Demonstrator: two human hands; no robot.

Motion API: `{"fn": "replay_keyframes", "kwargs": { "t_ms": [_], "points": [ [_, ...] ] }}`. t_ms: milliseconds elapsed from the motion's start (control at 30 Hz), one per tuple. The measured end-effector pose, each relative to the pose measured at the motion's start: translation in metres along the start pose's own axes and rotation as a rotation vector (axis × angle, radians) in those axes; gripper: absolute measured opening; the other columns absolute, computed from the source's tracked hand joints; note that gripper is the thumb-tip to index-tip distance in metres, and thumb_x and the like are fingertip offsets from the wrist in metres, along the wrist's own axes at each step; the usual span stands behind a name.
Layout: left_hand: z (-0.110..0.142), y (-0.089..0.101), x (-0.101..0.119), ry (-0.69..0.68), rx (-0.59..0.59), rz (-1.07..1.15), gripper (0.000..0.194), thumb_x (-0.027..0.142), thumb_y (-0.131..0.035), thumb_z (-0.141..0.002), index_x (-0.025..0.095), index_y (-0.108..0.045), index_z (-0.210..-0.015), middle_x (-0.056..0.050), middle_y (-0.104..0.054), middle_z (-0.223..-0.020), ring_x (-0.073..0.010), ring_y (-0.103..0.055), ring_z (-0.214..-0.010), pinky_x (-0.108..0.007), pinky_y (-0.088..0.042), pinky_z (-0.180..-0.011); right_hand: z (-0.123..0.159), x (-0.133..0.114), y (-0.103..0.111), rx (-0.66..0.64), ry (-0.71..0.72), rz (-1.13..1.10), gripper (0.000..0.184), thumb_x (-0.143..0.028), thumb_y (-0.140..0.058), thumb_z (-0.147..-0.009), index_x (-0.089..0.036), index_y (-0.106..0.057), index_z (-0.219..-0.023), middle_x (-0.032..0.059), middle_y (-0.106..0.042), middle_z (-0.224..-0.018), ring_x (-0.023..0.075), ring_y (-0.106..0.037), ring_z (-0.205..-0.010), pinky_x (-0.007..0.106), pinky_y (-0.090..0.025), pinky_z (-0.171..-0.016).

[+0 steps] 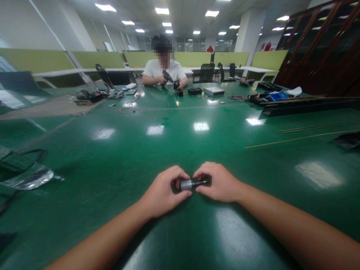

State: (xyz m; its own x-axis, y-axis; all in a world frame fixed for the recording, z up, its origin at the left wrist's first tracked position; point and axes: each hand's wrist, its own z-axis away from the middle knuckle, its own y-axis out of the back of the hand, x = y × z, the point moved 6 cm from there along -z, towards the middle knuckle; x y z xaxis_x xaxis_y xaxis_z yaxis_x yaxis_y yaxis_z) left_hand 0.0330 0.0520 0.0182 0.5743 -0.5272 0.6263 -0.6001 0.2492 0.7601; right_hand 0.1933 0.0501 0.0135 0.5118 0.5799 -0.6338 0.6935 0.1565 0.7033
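Just above the green table, or resting on it, a short silver-and-black cylindrical piece (187, 185) lies roughly level between my hands; I cannot tell its exact kind. My left hand (168, 189) curls round its thicker silver end, thumb in front and fingers behind. The narrower dark end points into my right hand (215, 182), whose thumb and fingers close about it. My fingertips nearly meet at the middle of the piece. Parts of both its ends are hidden in my hands.
Across the green table (126, 150), a person (164, 69) holds a power drill (168, 76) and a dark part. Thin rods (287, 141) and a black channel (303, 108) lie at right. Clear plastic wrapping (30, 178) sits at left, with tools and wires at the back.
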Motion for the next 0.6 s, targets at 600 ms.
{"fn": "replay_keyframes", "kwargs": {
  "t_ms": [600],
  "points": [
    [0.0004,-0.0011,0.0009,0.001,-0.014,0.031,0.014,0.026,-0.071,-0.080,0.017,-0.063,-0.087,-0.001,-0.061,-0.079,-0.0148,-0.058,-0.071,-0.024,-0.043,-0.064,0.0004,-0.0015,-0.0057,-0.007,0.047,0.022,0.011,-0.016,-0.073,-0.076,-0.019,-0.069,-0.085,0.0005,-0.068,-0.079,0.0161,-0.059,-0.078,0.031,-0.039,-0.079]
  ]
}}
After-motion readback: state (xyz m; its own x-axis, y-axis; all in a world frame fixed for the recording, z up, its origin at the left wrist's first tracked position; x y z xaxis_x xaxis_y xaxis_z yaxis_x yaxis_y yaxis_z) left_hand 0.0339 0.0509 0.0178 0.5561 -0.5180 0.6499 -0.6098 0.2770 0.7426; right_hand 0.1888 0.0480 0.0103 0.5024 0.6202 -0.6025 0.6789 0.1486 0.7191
